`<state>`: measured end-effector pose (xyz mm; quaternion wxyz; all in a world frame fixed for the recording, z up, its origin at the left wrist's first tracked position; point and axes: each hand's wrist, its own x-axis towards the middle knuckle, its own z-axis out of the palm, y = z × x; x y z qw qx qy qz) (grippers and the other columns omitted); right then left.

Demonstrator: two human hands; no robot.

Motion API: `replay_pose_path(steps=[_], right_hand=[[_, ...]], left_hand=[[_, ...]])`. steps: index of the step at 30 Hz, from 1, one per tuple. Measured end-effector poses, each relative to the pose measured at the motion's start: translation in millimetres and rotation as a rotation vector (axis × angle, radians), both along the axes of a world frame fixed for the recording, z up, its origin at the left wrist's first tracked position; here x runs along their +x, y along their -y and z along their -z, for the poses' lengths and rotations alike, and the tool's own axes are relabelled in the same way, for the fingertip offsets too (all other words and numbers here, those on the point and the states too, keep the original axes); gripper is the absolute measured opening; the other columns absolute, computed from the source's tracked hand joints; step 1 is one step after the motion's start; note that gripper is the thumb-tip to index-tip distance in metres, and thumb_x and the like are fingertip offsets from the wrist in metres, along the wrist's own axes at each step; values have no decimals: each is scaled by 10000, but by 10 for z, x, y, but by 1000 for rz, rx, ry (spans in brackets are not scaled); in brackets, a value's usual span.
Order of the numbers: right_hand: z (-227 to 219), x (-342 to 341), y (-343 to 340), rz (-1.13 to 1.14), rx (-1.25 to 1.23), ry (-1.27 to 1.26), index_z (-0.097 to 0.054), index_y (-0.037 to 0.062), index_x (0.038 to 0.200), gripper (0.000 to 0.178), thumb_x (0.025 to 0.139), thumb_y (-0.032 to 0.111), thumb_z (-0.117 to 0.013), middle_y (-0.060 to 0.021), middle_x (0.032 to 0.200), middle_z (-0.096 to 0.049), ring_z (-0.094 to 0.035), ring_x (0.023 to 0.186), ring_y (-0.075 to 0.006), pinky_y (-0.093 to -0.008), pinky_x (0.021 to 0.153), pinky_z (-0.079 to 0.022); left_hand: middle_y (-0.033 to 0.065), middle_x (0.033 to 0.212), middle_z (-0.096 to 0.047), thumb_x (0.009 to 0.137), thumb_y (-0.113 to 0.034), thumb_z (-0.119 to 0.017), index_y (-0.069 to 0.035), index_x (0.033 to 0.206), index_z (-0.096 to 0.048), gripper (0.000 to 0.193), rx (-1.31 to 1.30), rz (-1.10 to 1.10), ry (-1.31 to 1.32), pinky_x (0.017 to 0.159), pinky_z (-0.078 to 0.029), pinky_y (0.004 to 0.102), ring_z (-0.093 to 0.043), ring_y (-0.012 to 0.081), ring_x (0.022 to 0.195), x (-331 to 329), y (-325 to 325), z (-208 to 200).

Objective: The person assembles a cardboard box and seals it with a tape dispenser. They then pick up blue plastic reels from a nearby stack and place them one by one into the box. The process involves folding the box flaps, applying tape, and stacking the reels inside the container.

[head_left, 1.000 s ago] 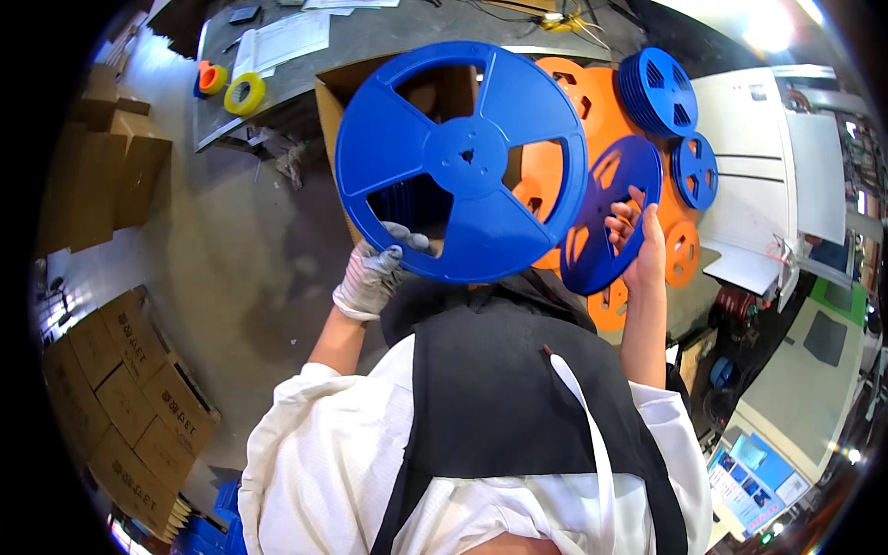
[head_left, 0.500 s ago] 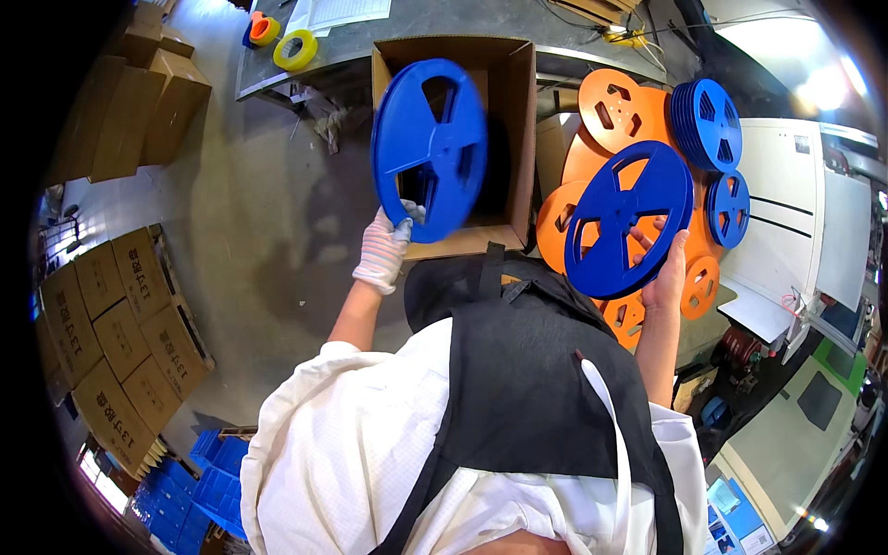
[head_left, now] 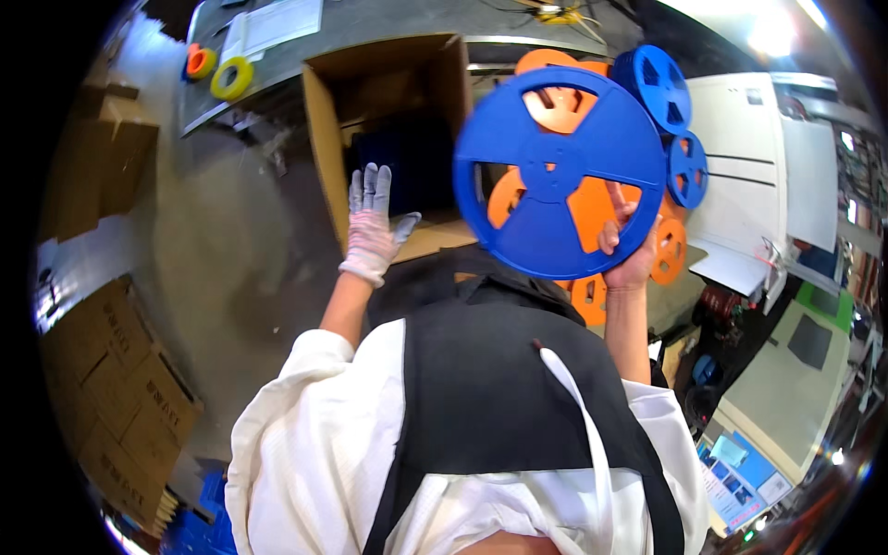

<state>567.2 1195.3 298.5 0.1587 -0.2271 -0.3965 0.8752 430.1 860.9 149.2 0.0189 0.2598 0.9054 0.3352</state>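
Note:
My left hand (head_left: 372, 222), in a pale striped glove, is held over the near left edge of an upright-sided cardboard box (head_left: 322, 139). Its fingers are stretched out and nothing is in them. Deep in the box, in shadow, lies something dark blue (head_left: 402, 153); its outline is hard to make out. My bare right hand (head_left: 631, 245) grips a large blue plastic reel (head_left: 555, 166) by its lower right rim, fingers coming through a cut-out. The reel faces me and covers part of a pile of orange reels (head_left: 592, 215).
More blue reels (head_left: 652, 88) stand stacked beyond the orange ones, with a smaller-looking blue stack (head_left: 686, 169) beside them. Tape rolls (head_left: 231, 79) and paper (head_left: 277, 28) lie on the grey table (head_left: 388, 18). Cardboard cartons (head_left: 120, 398) are stacked at the left.
The blue reel in my left hand has left it and that hand has opened. My right hand has raised its reel closer and turned it flat toward me. The view has shifted right.

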Motion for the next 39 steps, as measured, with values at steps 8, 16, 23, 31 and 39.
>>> replay_pose_path(steps=[8, 16, 23, 31, 39], right_hand=[[58, 25, 29, -111, -451, -317, -485, -16, 990, 315, 991, 282, -384, -241, 1469, -328, -484, 435, -109, -223, 425, -380], [43, -17, 257, -144, -592, -357, -461, 17, 949, 254, 994, 257, -391, -222, 1493, -310, -451, 432, -89, -230, 418, -341], [39, 83, 537, -147, -635, -163, -476, 8, 925, 399, 1007, 386, -378, -235, 1472, -334, -398, 414, -58, -208, 402, -306], [21, -91, 160, -25, -492, -229, -541, -32, 951, 497, 994, 441, -395, -267, 1463, -319, -424, 440, -65, -205, 404, -319], [-218, -279, 17, -48, -501, -195, -501, -58, 996, 444, 1012, 367, -372, -278, 1500, -232, -450, 510, -74, -227, 481, -400]], left_hand=[[124, 1516, -305, 877, -399, -543, -109, 1439, -370, 655, -81, 219, -262, 1158, -116, 510, -216, 338, 1422, -262, -503, -1095], [173, 1463, -366, 830, -496, -553, -50, 1408, -383, 749, 95, 483, -177, 1154, -146, 502, -295, 349, 1383, 102, -1346, -1456], [169, 1449, -404, 914, -432, -464, -90, 1397, -419, 594, -43, 201, -198, 1145, -170, 486, -338, 331, 1368, -280, -1468, -1205], [166, 1476, -355, 908, -337, -494, -66, 1419, -384, 588, 40, 501, 48, 1153, -174, 497, -297, 349, 1382, 204, -905, -960], [157, 1364, -480, 769, -267, -630, -81, 1337, -478, 617, -165, 720, -246, 1102, -296, 488, -397, 346, 1315, -105, -342, -940]])
